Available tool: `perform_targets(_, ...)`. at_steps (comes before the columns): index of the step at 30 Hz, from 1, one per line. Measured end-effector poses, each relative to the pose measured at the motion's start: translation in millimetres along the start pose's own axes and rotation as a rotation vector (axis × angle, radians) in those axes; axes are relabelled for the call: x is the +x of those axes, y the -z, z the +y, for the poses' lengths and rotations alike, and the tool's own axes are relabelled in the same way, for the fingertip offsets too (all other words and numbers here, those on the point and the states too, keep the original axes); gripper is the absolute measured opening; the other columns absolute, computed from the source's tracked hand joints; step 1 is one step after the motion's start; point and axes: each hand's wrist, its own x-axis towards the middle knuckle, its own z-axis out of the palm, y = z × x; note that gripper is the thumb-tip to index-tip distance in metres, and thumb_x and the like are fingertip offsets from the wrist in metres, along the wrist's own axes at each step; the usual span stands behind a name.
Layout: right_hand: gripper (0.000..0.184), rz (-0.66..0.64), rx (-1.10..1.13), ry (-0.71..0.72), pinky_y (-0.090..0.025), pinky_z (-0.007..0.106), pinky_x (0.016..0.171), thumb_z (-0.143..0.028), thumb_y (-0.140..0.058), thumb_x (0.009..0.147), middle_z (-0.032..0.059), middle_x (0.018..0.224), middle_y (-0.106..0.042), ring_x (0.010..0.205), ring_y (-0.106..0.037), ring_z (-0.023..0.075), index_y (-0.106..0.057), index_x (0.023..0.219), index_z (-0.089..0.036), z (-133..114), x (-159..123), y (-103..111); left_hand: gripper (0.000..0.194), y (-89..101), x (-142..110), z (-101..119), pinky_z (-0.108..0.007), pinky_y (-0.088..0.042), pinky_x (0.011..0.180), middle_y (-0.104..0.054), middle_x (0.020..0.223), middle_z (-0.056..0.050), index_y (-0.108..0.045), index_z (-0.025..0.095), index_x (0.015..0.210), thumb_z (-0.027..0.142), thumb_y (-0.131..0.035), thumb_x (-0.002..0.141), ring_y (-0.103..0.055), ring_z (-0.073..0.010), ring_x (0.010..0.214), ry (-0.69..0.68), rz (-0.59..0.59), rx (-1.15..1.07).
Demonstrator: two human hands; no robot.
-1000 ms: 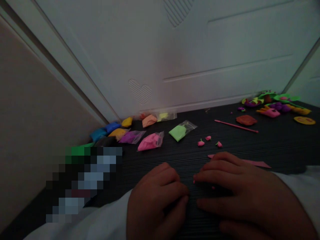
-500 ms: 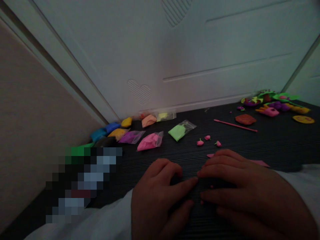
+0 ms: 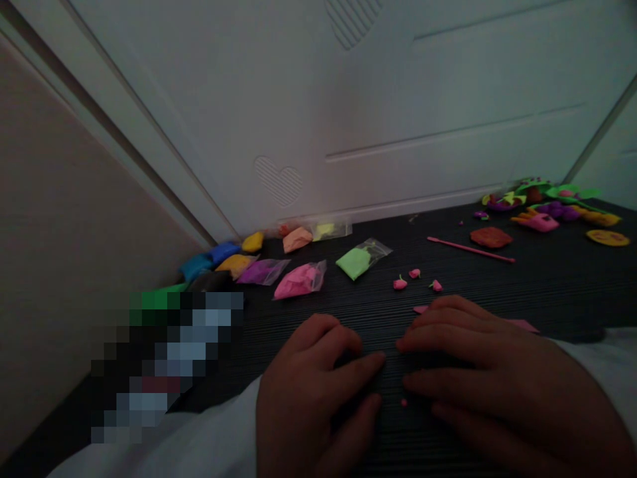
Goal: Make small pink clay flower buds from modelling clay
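Note:
My left hand [image 3: 323, 392] rests low in the middle of the view, index finger and thumb parted with nothing between them. Opposite it, my right hand [image 3: 502, 378] lies palm down with its fingers stretched out and spread. On the dark surface just below the right index fingertip is a tiny pink ball of clay [image 3: 404, 402], apart from the left fingers. Behind the right hand a flat pink clay piece [image 3: 421, 310] partly shows; the rest is covered by that hand. Farther back lie three small pink clay rosebuds [image 3: 399, 284] with green stems.
A pink modelling stick [image 3: 470, 249] lies beyond the buds, near a reddish-brown clay disc [image 3: 490, 237]. Bags of pink clay [image 3: 298, 281] and green clay [image 3: 355, 262] are left of centre. Finished clay shapes [image 3: 535, 221] stand far right. A white panel [image 3: 279, 99] bounds the back.
My left hand has drawn slightly left, widening the space between the hands. A second pink speck by the right fingers no longer shows.

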Motion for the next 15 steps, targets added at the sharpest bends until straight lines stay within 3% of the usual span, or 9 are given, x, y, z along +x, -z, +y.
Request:
perform_targets(7,0.021,0.017,-0.006,-0.010,-0.030,0.041,0.090,-0.017,-0.054,0.075,0.0023,0.104,-0.057,0.099,-0.047,0.0201,-0.062,0.093,-0.023,-1.8,0.4,-1.0,0.039,-2.9,-0.1,-2.0,-0.039,-0.037,0.074,-0.054,0.094,-0.004,-0.055,0.021,0.110,0.023,-0.057,0.071,-0.041,-0.0217,0.088,0.018,-0.070,0.031)
perform_targets(15,0.020,-0.014,-0.006,-0.010,-0.033,0.041,0.087,-0.017,-0.054,0.075,0.0027,0.100,-0.058,0.095,-0.050,0.0192,-0.062,0.092,-0.023,-1.5,1.8,0.9,0.026,-0.3,0.5,0.6,-0.034,-0.038,0.069,-0.054,0.086,-0.003,-0.060,0.022,0.099,0.023,-0.053,0.075,-0.042,-0.0197,0.084,-0.017,-0.051,0.024)
